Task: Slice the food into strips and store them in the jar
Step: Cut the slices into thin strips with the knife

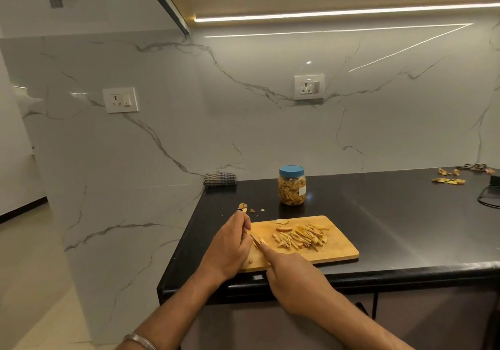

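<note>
Fingers (244,230) of left hand (230,249) curled down over a small piece of food (262,240) at the near-left end of wooden cutting board (341,246), pinning it. Right hand (292,276) wrapped round a knife handle, index finger stretched along the spine, knife blade (256,242) against the piece just beside the left fingertips. Heap of cut strips (301,236) in the board's middle, a few larger slices at its far edge. Beyond the board, standing upright on black countertop (392,219): clear plastic jar (292,186), blue lid on, nearly full of strips. Scraps (244,207) on the counter near the board's far-left corner. Folded checked cloth (219,179) at the wall, peelings (449,180) far right.
</note>
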